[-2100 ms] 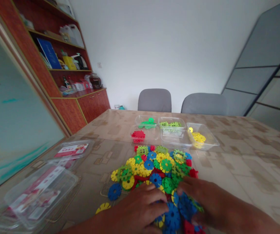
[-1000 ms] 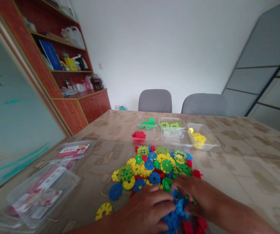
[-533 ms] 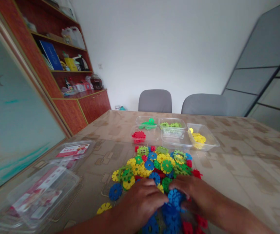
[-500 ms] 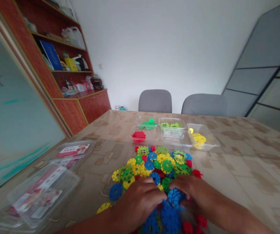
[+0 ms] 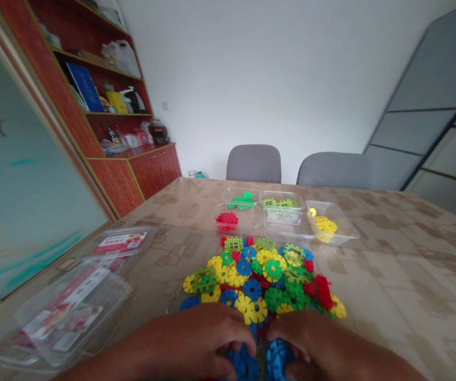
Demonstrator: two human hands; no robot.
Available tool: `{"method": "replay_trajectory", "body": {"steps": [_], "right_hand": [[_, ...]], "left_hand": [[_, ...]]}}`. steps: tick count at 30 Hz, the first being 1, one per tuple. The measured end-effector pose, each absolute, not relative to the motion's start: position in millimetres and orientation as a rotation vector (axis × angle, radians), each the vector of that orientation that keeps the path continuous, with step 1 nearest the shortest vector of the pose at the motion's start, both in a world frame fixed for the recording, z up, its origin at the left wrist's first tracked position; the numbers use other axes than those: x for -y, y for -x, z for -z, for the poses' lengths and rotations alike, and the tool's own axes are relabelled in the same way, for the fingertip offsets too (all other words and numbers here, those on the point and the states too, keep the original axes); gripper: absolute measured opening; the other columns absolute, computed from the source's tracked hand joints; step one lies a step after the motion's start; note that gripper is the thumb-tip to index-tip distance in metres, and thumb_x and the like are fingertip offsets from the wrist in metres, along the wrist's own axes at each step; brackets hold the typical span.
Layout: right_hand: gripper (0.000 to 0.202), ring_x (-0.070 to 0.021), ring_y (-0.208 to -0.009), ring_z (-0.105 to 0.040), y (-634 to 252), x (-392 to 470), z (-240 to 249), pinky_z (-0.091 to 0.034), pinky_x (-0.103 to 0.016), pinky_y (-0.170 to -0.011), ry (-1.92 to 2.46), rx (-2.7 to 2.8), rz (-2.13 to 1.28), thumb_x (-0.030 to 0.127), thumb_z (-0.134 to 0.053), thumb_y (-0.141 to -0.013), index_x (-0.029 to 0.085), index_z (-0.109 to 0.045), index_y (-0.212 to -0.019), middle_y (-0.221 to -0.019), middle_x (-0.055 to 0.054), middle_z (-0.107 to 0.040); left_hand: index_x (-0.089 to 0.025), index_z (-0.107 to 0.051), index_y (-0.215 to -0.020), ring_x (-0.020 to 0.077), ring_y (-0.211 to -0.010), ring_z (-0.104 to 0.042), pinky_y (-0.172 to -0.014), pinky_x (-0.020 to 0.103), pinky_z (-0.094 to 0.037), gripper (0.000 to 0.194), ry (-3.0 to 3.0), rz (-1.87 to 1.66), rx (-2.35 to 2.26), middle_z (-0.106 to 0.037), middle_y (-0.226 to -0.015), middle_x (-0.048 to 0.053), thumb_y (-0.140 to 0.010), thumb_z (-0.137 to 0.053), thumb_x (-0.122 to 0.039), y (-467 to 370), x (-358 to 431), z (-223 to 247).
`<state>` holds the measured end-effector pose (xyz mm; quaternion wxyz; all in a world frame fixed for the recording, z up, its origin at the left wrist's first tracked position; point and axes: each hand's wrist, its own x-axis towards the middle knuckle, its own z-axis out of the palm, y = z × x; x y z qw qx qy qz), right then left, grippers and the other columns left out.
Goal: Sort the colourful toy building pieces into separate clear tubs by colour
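My left hand (image 5: 212, 336) is low in the view, its fingers curled round blue notched discs (image 5: 244, 364). Opposite it, my right hand (image 5: 305, 336) closes on more blue discs (image 5: 276, 359), fingers on top and thumb underneath. The lower part of both hands runs out of the picture. Just beyond them lies a loose heap of plastic connecting pieces: yellow discs (image 5: 251, 308), green discs (image 5: 274, 299), a blue disc (image 5: 252, 289), red pieces (image 5: 323, 291) and light-green square pieces (image 5: 233, 244).
Behind the heap stand clear plastic boxes: one with red pieces (image 5: 226, 221), one with green pieces (image 5: 242, 200), one with light-green pieces (image 5: 279, 203), and one with yellow pieces (image 5: 323, 225). Labelled clear lids (image 5: 72, 312) lie at the left. Two grey chairs (image 5: 253, 164) stand beyond the table.
Both hands have come nearer to me and lower in the view, the right one bringing blue discs along. Yellow and green pieces behind them are now uncovered.
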<state>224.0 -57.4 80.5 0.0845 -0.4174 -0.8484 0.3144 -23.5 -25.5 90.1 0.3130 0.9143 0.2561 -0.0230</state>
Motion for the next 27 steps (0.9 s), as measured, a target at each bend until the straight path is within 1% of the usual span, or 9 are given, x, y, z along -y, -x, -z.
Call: {"method": "replay_trajectory", "body": {"steps": [2, 4, 7, 10, 13, 18, 20, 24, 27], "right_hand": [[0.054, -0.0245, -0.095, -0.064, -220.8, 60.1, -82.8, -0.050, -0.031, -0.081, 1.244, 2.546, -0.889, 0.005, -0.072, -0.066, 0.027, -0.063, -0.114, -0.108, -0.005, -0.070], [0.057, -0.0269, -0.099, -0.063, -219.7, 61.6, -85.0, -0.050, -0.033, -0.084, 1.241, 2.559, -0.895, 0.006, -0.073, -0.065, 0.027, -0.061, -0.117, -0.112, -0.006, -0.068], [0.050, -0.0246, -0.095, -0.064, -220.5, 62.3, -86.0, -0.051, -0.031, -0.081, 1.211, 2.536, -0.943, 0.005, -0.071, -0.065, 0.027, -0.062, -0.109, -0.109, -0.004, -0.067], [0.047, -0.0219, -0.095, -0.062, -223.4, 59.5, -80.7, -0.050, -0.028, -0.080, 1.193, 2.486, -0.972, 0.000, -0.068, -0.063, 0.026, -0.060, -0.101, -0.107, -0.001, -0.065], [0.039, -0.0188, -0.093, -0.060, -227.3, 53.2, -68.7, -0.048, -0.027, -0.080, 1.159, 2.452, -0.976, 0.001, -0.066, -0.067, 0.025, -0.058, -0.097, -0.102, 0.000, -0.064], [0.028, -0.0151, -0.077, -0.059, -232.5, 42.1, -56.2, -0.045, -0.025, -0.067, 1.195, 2.448, -0.902, 0.004, -0.064, -0.071, 0.024, -0.059, -0.089, -0.086, 0.002, -0.064], [0.022, -0.0158, -0.078, -0.059, -237.8, 39.9, -59.4, -0.045, -0.025, -0.066, 1.200, 2.433, -0.853, 0.007, -0.062, -0.075, 0.023, -0.058, -0.089, -0.087, 0.001, -0.064], [0.018, -0.0201, -0.092, -0.059, -257.5, 44.9, -75.0, -0.049, -0.032, -0.077, 1.157, 2.403, -0.825, 0.019, -0.057, -0.084, 0.026, -0.059, -0.101, -0.102, -0.003, -0.065], [0.014, -0.0195, -0.081, -0.063, -269.9, 57.3, -79.3, -0.051, -0.031, -0.069, 1.147, 2.506, -0.941, 0.028, -0.057, -0.086, 0.029, -0.063, -0.097, -0.094, -0.002, -0.068]], "left_hand": [[-0.027, -0.061, -0.113, 0.0185, -0.088, -0.064, -0.068, 0.022, -0.043, 0.040, -2.423, 0.077, -0.689, -0.065, -0.101, 0.000, -0.076, -0.076, -0.026, 23.1, 26.7, -87.6], [-0.029, -0.060, -0.115, 0.0196, -0.091, -0.063, -0.069, 0.023, -0.043, 0.043, -2.432, 0.059, -0.691, -0.063, -0.106, 0.000, -0.075, -0.077, -0.026, 22.5, 28.1, -84.7], [-0.030, -0.059, -0.114, 0.0208, -0.098, -0.061, -0.076, 0.025, -0.042, 0.042, -2.435, 0.033, -0.710, -0.061, -0.110, 0.000, -0.076, -0.076, -0.022, 21.9, 30.3, -80.3], [-0.029, -0.057, -0.111, 0.0214, -0.099, -0.059, -0.075, 0.025, -0.041, 0.042, -2.437, 0.038, -0.775, -0.058, -0.111, 0.000, -0.074, -0.077, -0.022, 23.0, 31.3, -75.4], [-0.029, -0.056, -0.112, 0.0209, -0.099, -0.058, -0.074, 0.025, -0.042, 0.045, -2.424, 0.047, -0.779, -0.056, -0.112, 0.000, -0.073, -0.078, -0.023, 24.3, 31.2, -72.0], [-0.030, -0.055, -0.120, 0.0214, -0.100, -0.057, -0.077, 0.025, -0.042, 0.054, -2.431, 0.089, -0.737, -0.054, -0.113, 0.000, -0.072, -0.078, -0.020, 22.4, 31.8, -73.7], [-0.030, -0.055, -0.118, 0.0214, -0.099, -0.056, -0.076, 0.024, -0.042, 0.052, -2.440, 0.094, -0.740, -0.054, -0.111, 0.000, -0.072, -0.078, -0.021, 21.9, 32.3, -73.3], [-0.029, -0.056, -0.109, 0.0201, -0.099, -0.055, -0.074, 0.023, -0.039, 0.041, -2.456, 0.043, -0.753, -0.054, -0.111, -0.001, -0.075, -0.077, -0.024, 22.7, 32.4, -70.0], [-0.026, -0.055, -0.102, 0.0179, -0.096, -0.055, -0.073, 0.022, -0.038, 0.035, -2.465, 0.006, -0.782, -0.054, -0.109, -0.002, -0.076, -0.077, -0.024, 24.2, 29.9, -72.0]]}}
